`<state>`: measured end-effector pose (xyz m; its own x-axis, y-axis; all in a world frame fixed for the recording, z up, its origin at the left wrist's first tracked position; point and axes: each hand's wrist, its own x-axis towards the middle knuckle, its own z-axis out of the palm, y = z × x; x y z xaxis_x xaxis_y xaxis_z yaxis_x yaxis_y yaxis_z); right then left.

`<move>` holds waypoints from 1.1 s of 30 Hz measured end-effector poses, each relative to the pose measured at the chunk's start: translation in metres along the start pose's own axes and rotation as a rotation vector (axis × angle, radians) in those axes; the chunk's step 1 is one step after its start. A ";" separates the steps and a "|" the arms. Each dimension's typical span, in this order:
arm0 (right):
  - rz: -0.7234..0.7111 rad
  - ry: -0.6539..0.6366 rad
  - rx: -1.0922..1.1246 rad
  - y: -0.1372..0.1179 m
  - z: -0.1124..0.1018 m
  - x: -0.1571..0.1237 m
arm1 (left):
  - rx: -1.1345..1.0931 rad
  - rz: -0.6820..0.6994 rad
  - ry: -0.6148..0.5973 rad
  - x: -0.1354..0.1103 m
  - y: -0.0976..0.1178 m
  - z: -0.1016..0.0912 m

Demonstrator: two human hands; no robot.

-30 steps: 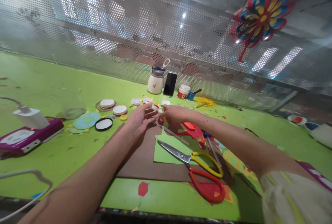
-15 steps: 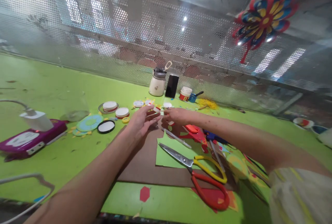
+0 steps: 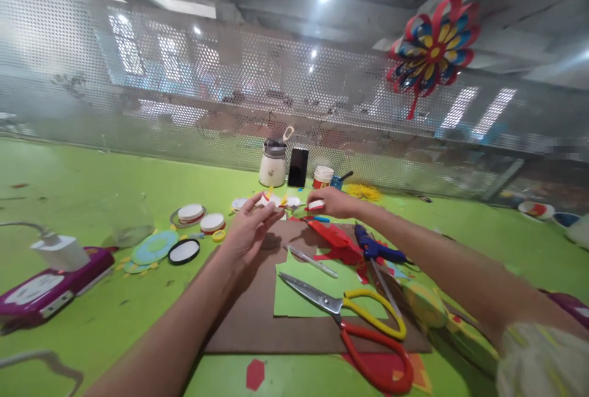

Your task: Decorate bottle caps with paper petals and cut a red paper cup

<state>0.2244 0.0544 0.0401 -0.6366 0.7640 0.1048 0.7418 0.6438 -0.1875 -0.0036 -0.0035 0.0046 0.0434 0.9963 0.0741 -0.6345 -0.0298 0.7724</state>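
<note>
far left: a white plug (image 3: 62, 254) sits on a purple power strip (image 3: 27, 300), which the frame edge cuts off. next, on the green table (image 3: 138, 299), a light-blue paper disc (image 3: 155, 248) lies just beside a black-rimmed lid (image 3: 184, 251).

left hand (image 3: 246, 231): the fingers appear to pinch a trimmed white piece (image 3: 272, 199), white with yellow and red details, located off the fingertips on their far side, near the far edge of the brown board (image 3: 243, 317). the fingers cover part of it; no clear long axis can be read.

governing relation: a red-edged white cap (image 3: 316, 205) is to the right of the trimmed white piece, about level with it in view, with a gap between. the left hand is nearer the piece, the right hand (image 3: 335, 202) nearer the cap.

right hand: thumb and forefinger appear pressed together on the cap; the remaining fingers are hard to make out. whether the red bit at the cap's left belongs to it cannot be told.

nearer the wearer, scissors (image 3: 335, 306) lie partly on a green sheet (image 3: 294, 302), long axis diagonal, blade tips far left, handles near right. further right, a blue glue gun (image 3: 368, 246) rests beside red paper (image 3: 335, 238). the right sleeve (image 3: 543, 357) is cut off by the frame.
</note>
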 end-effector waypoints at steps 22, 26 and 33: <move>-0.039 0.052 0.317 -0.048 -0.071 -0.048 | 0.301 -0.259 -0.331 -0.021 -0.005 0.012; -0.038 0.033 0.339 -0.049 -0.063 -0.042 | 0.329 -0.260 -0.344 -0.025 -0.001 0.017; -0.036 0.027 0.341 -0.055 -0.055 -0.035 | 0.343 -0.247 -0.330 -0.025 -0.004 0.016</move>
<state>0.2174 -0.0061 0.1001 -0.6516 0.7451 0.1420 0.6033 0.6226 -0.4985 0.0098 -0.0293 0.0097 0.4348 0.9004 0.0156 -0.2881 0.1227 0.9497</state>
